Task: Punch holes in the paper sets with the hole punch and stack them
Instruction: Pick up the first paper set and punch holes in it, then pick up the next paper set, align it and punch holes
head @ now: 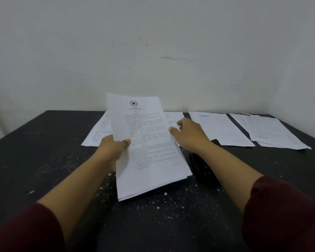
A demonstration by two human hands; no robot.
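Note:
My left hand (113, 151) grips the left edge of a white paper set (149, 148) with printed text and a star emblem, held tilted above the black table (44, 151). Just off the set's right edge is my right hand (187, 133), fingers loosely curled and holding nothing; whether it touches the paper I cannot tell. A black hole punch (202, 168) lies on the table under my right forearm, partly hidden by the arm and the paper. Behind the held set lies another paper set (98, 133), mostly covered.
Two more paper sets lie at the back right: one with a blue heading (220, 130), and one overlapping pile (267, 131) near the right corner. A white wall (153, 51) rises behind the table. White specks dot the tabletop.

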